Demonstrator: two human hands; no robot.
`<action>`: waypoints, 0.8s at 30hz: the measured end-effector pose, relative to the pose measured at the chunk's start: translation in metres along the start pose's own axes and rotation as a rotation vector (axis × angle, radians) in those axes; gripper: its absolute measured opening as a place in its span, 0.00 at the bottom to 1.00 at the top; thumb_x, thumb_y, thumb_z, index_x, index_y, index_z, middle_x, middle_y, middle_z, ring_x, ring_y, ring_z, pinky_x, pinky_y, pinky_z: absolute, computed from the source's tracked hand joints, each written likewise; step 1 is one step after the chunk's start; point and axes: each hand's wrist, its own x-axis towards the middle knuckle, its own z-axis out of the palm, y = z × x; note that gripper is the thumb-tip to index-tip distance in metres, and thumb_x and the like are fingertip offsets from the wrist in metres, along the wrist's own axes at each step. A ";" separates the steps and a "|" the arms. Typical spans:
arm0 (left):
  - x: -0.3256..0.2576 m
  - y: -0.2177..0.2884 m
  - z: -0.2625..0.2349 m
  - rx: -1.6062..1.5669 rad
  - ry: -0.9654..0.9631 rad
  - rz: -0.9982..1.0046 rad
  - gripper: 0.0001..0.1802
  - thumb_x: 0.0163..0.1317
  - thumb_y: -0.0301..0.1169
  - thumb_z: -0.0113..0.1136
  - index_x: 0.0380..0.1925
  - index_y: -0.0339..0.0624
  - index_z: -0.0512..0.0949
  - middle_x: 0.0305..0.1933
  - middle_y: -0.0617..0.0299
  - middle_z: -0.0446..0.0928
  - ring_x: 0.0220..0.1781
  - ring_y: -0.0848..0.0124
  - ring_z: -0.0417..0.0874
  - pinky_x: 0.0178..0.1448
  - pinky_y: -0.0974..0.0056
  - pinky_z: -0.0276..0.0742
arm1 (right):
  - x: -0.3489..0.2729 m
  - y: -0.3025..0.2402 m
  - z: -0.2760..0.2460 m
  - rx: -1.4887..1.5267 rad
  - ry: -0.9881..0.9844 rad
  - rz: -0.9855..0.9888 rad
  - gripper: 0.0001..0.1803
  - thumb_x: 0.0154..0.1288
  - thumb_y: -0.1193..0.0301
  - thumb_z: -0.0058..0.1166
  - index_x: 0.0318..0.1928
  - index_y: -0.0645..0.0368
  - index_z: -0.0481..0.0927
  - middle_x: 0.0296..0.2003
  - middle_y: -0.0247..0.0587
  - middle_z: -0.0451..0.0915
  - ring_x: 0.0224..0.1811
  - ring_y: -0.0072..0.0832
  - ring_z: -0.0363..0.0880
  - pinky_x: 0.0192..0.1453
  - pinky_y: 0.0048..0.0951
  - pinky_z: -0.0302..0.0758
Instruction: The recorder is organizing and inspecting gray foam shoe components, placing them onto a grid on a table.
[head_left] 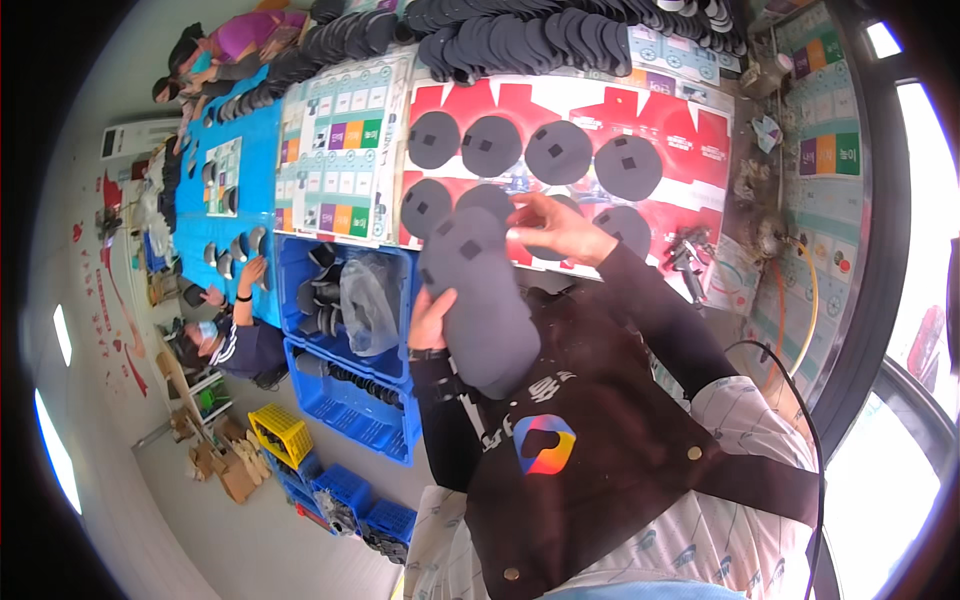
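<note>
**Hidden and unclear items**

Left hand (432,318): mostly behind the grey insole (480,310). Round dark pads (560,152): those near the cardboard sheet's (700,125) near edge partly covered by the insole and the right hand (560,232). Blue crate (395,270) contents: indistinct under clear plastic.

Dark grey insole (480,310) with a darker square patch, red cardboard sheet (690,125), blue crates (395,400).

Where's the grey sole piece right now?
In the head view, the grey sole sits centre frame, held between the left hand and right hand, above the apron, right of the blue crate.
</note>
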 end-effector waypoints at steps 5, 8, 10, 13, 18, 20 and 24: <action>0.011 0.000 0.006 -0.072 -0.175 -0.049 0.21 0.70 0.25 0.57 0.63 0.40 0.71 0.56 0.58 0.80 0.54 0.67 0.83 0.56 0.61 0.80 | 0.024 0.015 0.008 -0.101 0.165 -0.124 0.18 0.57 0.66 0.74 0.40 0.66 0.81 0.30 0.36 0.80 0.33 0.24 0.78 0.44 0.28 0.77; 0.003 -0.005 0.001 -0.032 0.070 -0.162 0.20 0.70 0.24 0.56 0.61 0.36 0.72 0.55 0.52 0.81 0.51 0.60 0.85 0.54 0.57 0.83 | 0.013 0.007 -0.033 -0.504 0.561 -0.430 0.17 0.59 0.68 0.70 0.41 0.67 0.78 0.28 0.41 0.79 0.31 0.28 0.77 0.41 0.33 0.77; -0.001 -0.003 -0.019 -0.080 0.015 -0.083 0.18 0.71 0.25 0.55 0.60 0.34 0.73 0.56 0.51 0.81 0.53 0.59 0.85 0.56 0.56 0.83 | 0.016 0.034 -0.089 -0.377 0.742 -0.468 0.17 0.63 0.68 0.67 0.45 0.65 0.78 0.30 0.41 0.81 0.31 0.28 0.78 0.39 0.33 0.77; -0.008 -0.015 -0.085 -0.116 0.056 0.024 0.22 0.75 0.39 0.54 0.62 0.36 0.73 0.56 0.54 0.80 0.56 0.60 0.82 0.59 0.54 0.79 | 0.003 0.029 -0.160 0.160 0.928 -0.240 0.17 0.67 0.71 0.63 0.54 0.63 0.80 0.38 0.36 0.84 0.33 0.21 0.80 0.32 0.28 0.78; -0.006 0.000 -0.087 -0.211 0.262 -0.062 0.28 0.74 0.46 0.56 0.63 0.35 0.72 0.61 0.57 0.78 0.60 0.61 0.80 0.64 0.56 0.75 | -0.039 0.093 -0.317 0.028 1.321 -0.459 0.14 0.69 0.76 0.60 0.54 0.64 0.80 0.43 0.37 0.85 0.40 0.24 0.83 0.45 0.28 0.81; -0.019 0.004 -0.110 -0.219 0.383 -0.076 0.31 0.74 0.47 0.56 0.65 0.33 0.71 0.66 0.56 0.75 0.63 0.60 0.78 0.66 0.56 0.74 | -0.034 0.092 -0.319 0.100 1.317 -0.426 0.15 0.69 0.76 0.61 0.55 0.64 0.80 0.44 0.37 0.85 0.40 0.24 0.83 0.45 0.28 0.81; -0.050 0.007 -0.141 -0.205 0.464 0.020 0.32 0.75 0.49 0.54 0.66 0.33 0.70 0.66 0.53 0.74 0.64 0.59 0.77 0.67 0.54 0.73 | -0.007 0.100 -0.320 0.192 1.213 -0.451 0.16 0.69 0.76 0.61 0.55 0.66 0.80 0.46 0.38 0.85 0.43 0.23 0.82 0.48 0.28 0.79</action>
